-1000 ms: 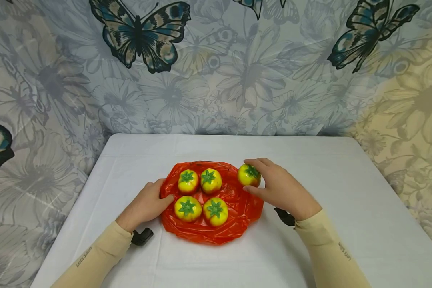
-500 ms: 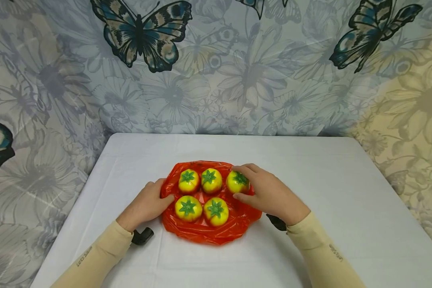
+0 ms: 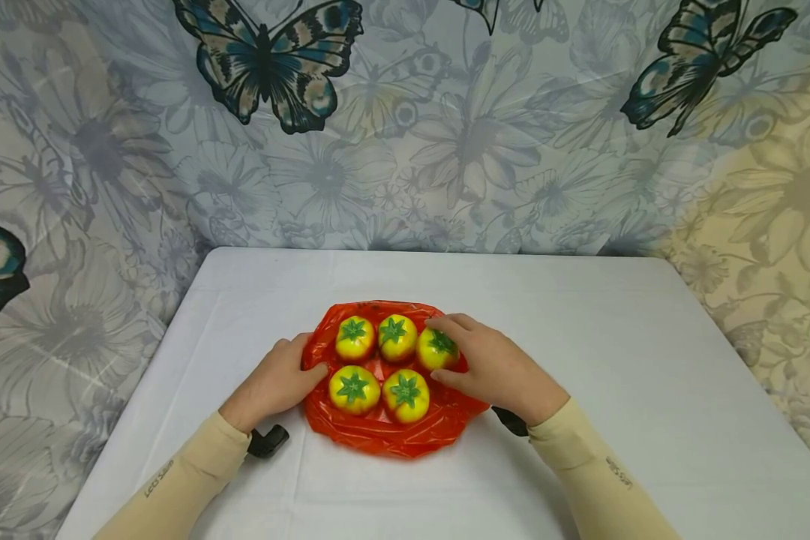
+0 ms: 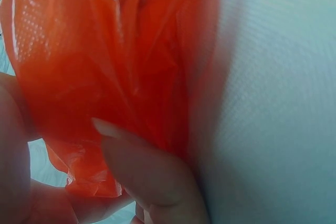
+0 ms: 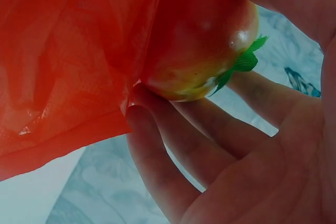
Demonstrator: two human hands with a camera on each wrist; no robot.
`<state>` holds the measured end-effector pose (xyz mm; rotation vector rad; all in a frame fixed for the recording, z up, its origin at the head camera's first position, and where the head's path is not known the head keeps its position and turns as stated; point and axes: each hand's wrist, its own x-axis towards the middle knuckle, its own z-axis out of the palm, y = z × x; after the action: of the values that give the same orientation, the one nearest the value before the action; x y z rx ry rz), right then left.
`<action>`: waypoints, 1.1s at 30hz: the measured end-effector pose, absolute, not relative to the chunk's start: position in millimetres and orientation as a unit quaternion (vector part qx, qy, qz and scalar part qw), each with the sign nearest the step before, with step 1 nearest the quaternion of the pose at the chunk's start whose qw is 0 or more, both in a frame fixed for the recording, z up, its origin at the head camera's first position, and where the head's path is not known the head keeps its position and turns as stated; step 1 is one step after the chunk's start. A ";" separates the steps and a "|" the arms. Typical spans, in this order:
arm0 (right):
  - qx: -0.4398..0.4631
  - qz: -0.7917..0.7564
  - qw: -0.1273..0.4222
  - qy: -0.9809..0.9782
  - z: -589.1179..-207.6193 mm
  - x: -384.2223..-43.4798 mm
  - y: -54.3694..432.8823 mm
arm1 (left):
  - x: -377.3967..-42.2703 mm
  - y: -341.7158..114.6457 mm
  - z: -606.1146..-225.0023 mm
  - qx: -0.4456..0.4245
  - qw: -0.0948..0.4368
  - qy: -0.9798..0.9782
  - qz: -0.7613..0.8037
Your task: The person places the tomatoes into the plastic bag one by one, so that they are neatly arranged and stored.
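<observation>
A crumpled red plastic bag (image 3: pixel 405 442) lies spread on the table, bearing several yellow-red artificial tomatoes with green leaf tops. Two of them, a left front tomato (image 3: pixel 354 390) and a right front tomato (image 3: pixel 406 396), sit nearest me; a left back tomato (image 3: pixel 355 338) and a middle back tomato (image 3: pixel 397 338) sit behind. My right hand (image 3: pixel 496 367) holds another tomato (image 3: pixel 437 349) at the bag's back right, thumb and fingers about its sides. In the right wrist view that tomato (image 5: pixel 199 35) touches the red plastic. My left hand (image 3: pixel 277 379) grips the bag's left edge, thumb on top.
The white-covered table (image 3: pixel 580 300) extends around the bag. Behind it hangs a floral cloth backdrop (image 3: pixel 472 150) with butterflies. Black wrist devices, such as the left one (image 3: pixel 268 442), sit beneath both wrists.
My right hand has carried its tomato left and slightly down, from the bag's right edge to beside the middle back tomato. The left hand has stayed in place.
</observation>
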<state>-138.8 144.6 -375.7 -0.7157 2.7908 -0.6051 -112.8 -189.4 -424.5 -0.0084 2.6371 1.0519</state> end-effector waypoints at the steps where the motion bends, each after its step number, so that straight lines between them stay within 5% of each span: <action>1: -0.241 -0.205 0.101 0.943 -376.3 -138.9 144.1 | -112.7 -189.4 -424.5 -0.003 0.151 0.918 0.366; 33: -0.267 -0.200 0.099 0.937 -389.8 -141.4 139.5 | -113.6 -190.2 -424.1 0.006 0.147 0.919 0.366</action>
<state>-141.4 139.5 -389.8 -0.7908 2.7719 -0.5920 -113.6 -190.2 -424.1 0.0167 2.6434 1.0537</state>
